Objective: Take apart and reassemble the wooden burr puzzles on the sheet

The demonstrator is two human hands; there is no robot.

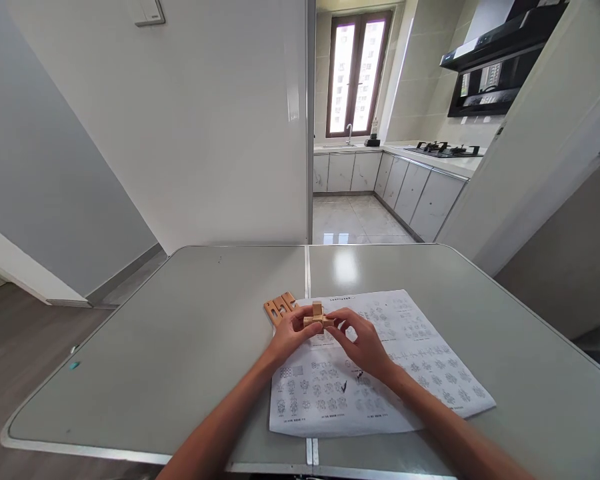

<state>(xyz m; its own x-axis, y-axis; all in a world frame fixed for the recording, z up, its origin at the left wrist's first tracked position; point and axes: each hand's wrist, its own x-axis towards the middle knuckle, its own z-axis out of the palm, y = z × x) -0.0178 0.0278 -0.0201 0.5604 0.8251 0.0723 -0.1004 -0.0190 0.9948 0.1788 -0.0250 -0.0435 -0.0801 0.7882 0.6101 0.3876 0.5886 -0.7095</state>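
Two bare hands meet above the printed sheet [420,360], holding a cross-shaped wooden block [317,319] over its far left part, with one stub of the block pointing up. On the left hand [291,337], thumb and fingers are clamped on the block's left side; on the right hand [365,343], thumb and forefinger are pinched together on its right end, the other fingers curled. Just beyond the sheet's far left corner lie flat wooden pieces [279,302] with cut-outs, partly behind the left hand; whether they touch the paper I cannot tell. Rows of small diagrams cover the sheet, their lettering too small to read. Beneath the sheet spreads a grey-green tabletop [190,347], and a metal strip [307,270] runs out past the sheet's far edge. Well to the left of the sheet, near the tabletop's rim, sits a small teal object [74,365].
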